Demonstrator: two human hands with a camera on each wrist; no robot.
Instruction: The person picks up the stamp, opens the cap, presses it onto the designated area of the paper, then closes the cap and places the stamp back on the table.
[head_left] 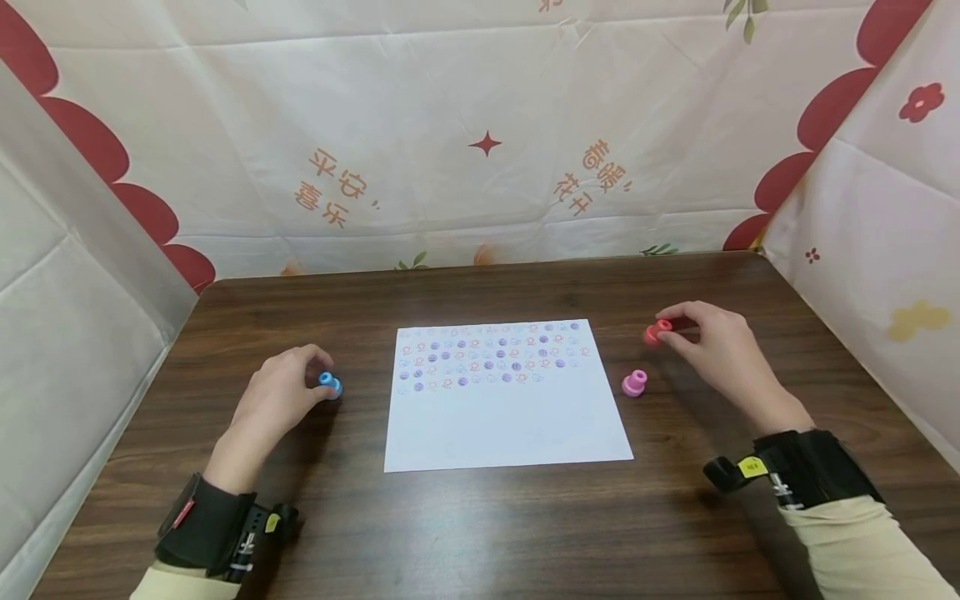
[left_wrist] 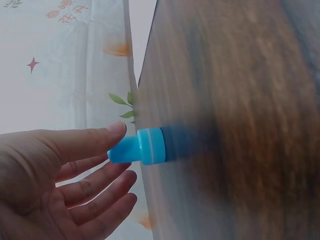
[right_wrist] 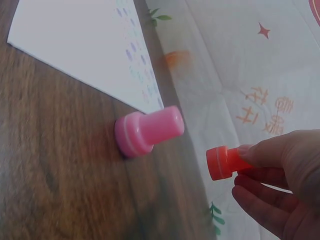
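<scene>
A pink stamp (head_left: pixel 633 383) stands just beside the white paper (head_left: pixel 502 425), near the right hand (head_left: pixel 716 346). Rows of little coloured marks (head_left: pixel 487 366) sit on the paper's far half. The left hand (head_left: pixel 281 387) pinches a blue stamp (left_wrist: pixel 151 146) left of the paper. The right hand pinches a red stamp (right_wrist: pixel 219 162) on the other side. The table (head_left: pixel 487 533) is brown, with white cloth (head_left: pixel 450 108) behind it.

At the lower right of the frame, the right hand (right_wrist: pixel 302 170) pinches a red stamp (right_wrist: pixel 219 163) between thumb and fingers. Near the centre, a pink stamp (right_wrist: pixel 134 135) stands on the brown wooden table (right_wrist: pixel 60 145). Paper (right_wrist: pixel 75 45) fills the upper left, small coloured marks along its right side. White cloth (right_wrist: pixel 220 45) with orange characters, a red star and green leaves covers the upper right.
</scene>
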